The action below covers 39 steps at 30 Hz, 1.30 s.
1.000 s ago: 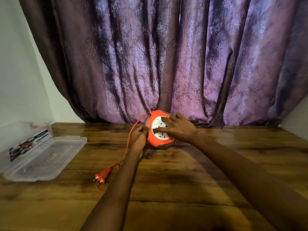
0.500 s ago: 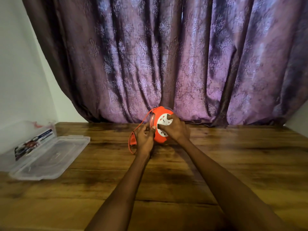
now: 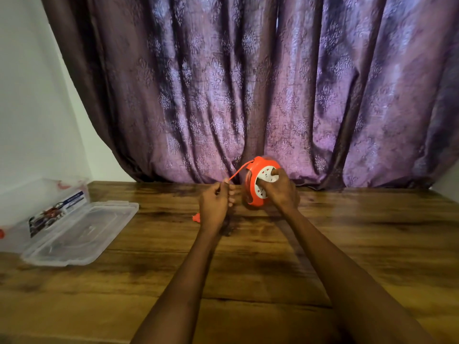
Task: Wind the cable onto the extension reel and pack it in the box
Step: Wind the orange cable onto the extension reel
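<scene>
The right hand [image 3: 279, 188] grips the white socket face of the orange extension reel [image 3: 257, 186], fingers curled over its hub, while the left hand [image 3: 214, 206] pinches the orange cable [image 3: 236, 173] between fingertips, a short taut length running up to the reel's rim. The reel stands on edge at 12 o'clock on the wooden table [image 3: 273, 256], just before the purple curtain [image 3: 248, 83]. A bit of orange, probably the plug [image 3: 196, 217], peeks out at the left hand's 8 o'clock. The clear plastic box [image 3: 44, 209] lies open at 9 o'clock, its lid [image 3: 82, 232] flat beside it, well apart from the reel. The reel looks light and rigid, its smooth plastic liable to slip; the hub seems the surest hold. The cable appears thin and supple, best guided under light tension so it lays evenly. Winding seems nearly finished; packing is not yet begun.
</scene>
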Each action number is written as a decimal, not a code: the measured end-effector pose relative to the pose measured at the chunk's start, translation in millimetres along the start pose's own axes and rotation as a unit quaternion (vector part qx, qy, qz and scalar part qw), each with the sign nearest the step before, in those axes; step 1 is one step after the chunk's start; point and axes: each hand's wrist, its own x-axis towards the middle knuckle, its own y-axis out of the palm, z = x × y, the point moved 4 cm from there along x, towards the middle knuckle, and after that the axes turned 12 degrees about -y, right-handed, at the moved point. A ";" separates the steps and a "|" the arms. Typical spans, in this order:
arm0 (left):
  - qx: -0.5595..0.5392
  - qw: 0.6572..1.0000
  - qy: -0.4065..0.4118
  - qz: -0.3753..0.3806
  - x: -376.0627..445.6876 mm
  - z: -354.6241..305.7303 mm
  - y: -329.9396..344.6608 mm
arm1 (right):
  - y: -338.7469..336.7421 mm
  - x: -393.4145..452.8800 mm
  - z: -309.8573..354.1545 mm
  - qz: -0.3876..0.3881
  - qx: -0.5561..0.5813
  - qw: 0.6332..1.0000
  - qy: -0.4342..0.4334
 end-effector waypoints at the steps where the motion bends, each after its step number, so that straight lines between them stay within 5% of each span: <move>1: 0.040 0.998 0.037 -0.040 1.1 -4.9 -8.8 | -4.4 1.3 0.9 -0.011 -0.011 1.000 -0.008; 4: 0.166 0.972 0.120 -0.114 9.0 -11.6 -29.2 | -14.6 5.4 4.7 -0.030 -0.051 0.997 -0.041; 8: 0.160 0.979 0.028 0.120 20.7 10.2 -24.1 | -21.4 9.8 8.2 -0.036 -0.087 0.994 -0.053; 10: 0.225 0.961 0.007 0.162 22.5 29.5 -22.9 | -22.3 11.4 9.1 -0.039 -0.091 0.994 -0.051; 16: 0.237 0.971 -0.017 0.002 29.1 32.1 -48.6 | -21.7 13.9 2.9 -0.045 -0.055 0.997 -0.024; 21: 0.410 0.900 -0.129 -0.068 26.2 36.1 -66.9 | -20.0 15.1 -1.5 -0.053 -0.032 0.998 -0.017; 25: 0.237 0.948 -0.201 0.061 33.0 48.6 -71.3 | -22.4 16.2 -2.7 -0.046 -0.037 0.998 -0.018; 28: 0.301 0.902 -0.216 0.220 32.2 54.7 -72.8 | -22.2 13.7 -4.9 -0.042 -0.049 0.998 -0.023; 30: 0.360 0.875 -0.215 0.242 33.6 54.5 -74.3 | -19.5 11.2 -7.0 -0.031 -0.056 0.998 -0.024; 33: 0.403 0.866 -0.243 0.169 35.9 50.0 -82.6 | -14.0 7.7 -9.8 -0.024 -0.062 0.998 -0.022; 37: 0.594 0.776 -0.210 -0.012 28.9 36.8 -105.4 | -7.3 3.7 -11.7 -0.022 -0.058 0.998 -0.017; 39: 0.596 0.784 -0.169 -0.038 26.8 28.6 -100.8 | -4.4 3.3 -11.6 -0.017 -0.059 0.998 -0.017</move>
